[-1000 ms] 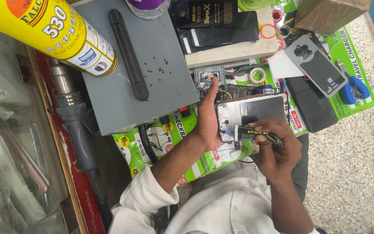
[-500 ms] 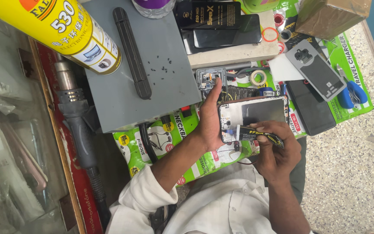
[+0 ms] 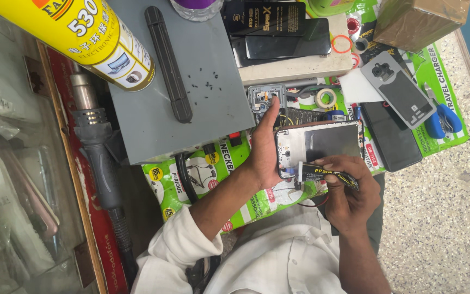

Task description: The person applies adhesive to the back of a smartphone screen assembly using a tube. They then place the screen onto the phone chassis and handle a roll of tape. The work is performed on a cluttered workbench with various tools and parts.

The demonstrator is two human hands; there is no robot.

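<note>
Our table [image 3: 300,68] is crowded with packets and parts, a grey box-shaped station [image 3: 191,81] and a yellow spray can [image 3: 77,32] nearest the top. Our left hand [image 3: 265,155] grips the opened phone [image 3: 322,147] by its edge; our right hand [image 3: 346,188] pinches a small black glue tube [image 3: 322,174] at the frame. Squeezing too hard could likely flood the board.

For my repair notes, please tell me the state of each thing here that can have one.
Opened phone: back cover off, insides showing, held by left hand.
Small black tube: gripped in right hand, tip at the phone's edge.
Grey back cover: detached, lying on table.
Yellow spray can: lying on its side.
Heat gun: lying unheld.
</note>
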